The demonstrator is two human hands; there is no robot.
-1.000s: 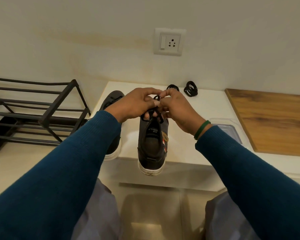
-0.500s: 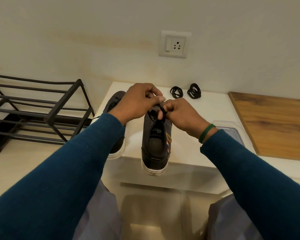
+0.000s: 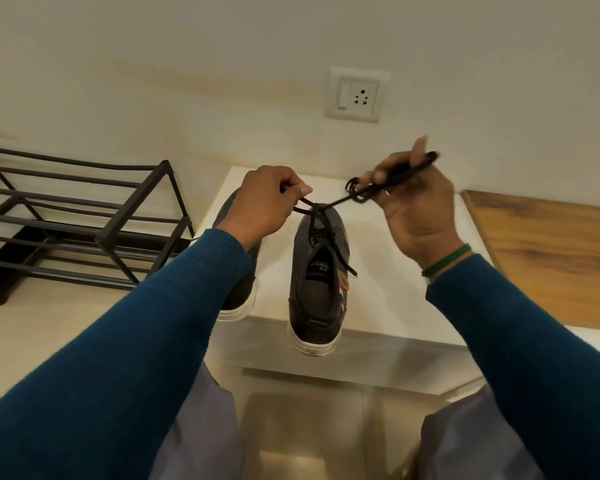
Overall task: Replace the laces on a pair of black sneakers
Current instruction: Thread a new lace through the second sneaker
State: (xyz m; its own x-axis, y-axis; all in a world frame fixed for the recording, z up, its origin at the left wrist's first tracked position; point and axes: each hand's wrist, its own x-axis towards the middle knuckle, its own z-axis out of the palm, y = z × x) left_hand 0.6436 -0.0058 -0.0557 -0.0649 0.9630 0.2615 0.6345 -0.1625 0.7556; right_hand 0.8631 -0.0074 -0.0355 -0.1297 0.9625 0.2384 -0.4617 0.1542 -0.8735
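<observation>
Your left hand point(image 3: 267, 202) pinches one lace point(image 3: 333, 201) end and your right hand point(image 3: 414, 209) grips the other, taut, likely cinching the knot on the shoe point(image 3: 316, 289).

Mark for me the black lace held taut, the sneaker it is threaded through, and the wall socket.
black lace point(image 3: 336, 201), head view, taut strand just right of the crossing.
sneaker point(image 3: 314, 303), head view, inside of the heel opening.
wall socket point(image 3: 357, 95), head view, middle of the white plate.
</observation>
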